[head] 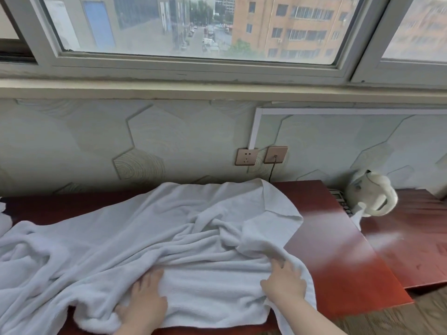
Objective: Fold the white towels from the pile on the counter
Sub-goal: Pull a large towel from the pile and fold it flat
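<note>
A large white towel [150,228] lies crumpled across the red-brown counter [338,262], with one end hanging over the front edge. My left hand [142,301] rests on the towel near the front edge, fingers stretched forward, thumb beside a bunched fold. My right hand [284,280] lies on the towel's right side, fingers pointing into a ridge of gathered cloth. More white towel cloth [4,221] shows at the far left edge.
A white electric kettle [370,197] stands at the back right by a dark keypad device [339,198]. Two wall sockets [261,155] sit above the counter, one with a black cable. A lower red-brown table [416,240] adjoins on the right.
</note>
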Motion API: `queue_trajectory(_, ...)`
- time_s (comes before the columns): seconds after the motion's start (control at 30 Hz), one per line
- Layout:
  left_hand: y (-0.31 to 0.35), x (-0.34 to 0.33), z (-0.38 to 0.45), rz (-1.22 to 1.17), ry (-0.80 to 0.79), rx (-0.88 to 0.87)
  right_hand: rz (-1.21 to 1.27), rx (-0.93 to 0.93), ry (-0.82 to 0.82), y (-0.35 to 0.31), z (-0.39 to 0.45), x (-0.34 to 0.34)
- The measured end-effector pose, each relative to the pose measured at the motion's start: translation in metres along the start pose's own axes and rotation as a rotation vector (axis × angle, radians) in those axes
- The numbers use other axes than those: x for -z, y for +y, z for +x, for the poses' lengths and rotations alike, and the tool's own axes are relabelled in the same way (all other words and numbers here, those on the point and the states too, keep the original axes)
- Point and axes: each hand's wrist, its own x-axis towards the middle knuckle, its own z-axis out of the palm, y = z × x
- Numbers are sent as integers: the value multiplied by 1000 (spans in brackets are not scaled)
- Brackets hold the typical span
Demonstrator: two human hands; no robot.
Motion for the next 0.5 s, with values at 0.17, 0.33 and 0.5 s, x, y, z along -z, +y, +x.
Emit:
queue_trajectory(0.17,3,8,-4,-80,44,309,53,192,172,-4,-6,-2)
queue_trajectory(0.33,73,-22,-30,22,120,-113,85,441,-137,-12,-13,-9)
queue_trajectory(0.5,137,-66,-59,-50,189,-700,173,417,5,8,1,13)
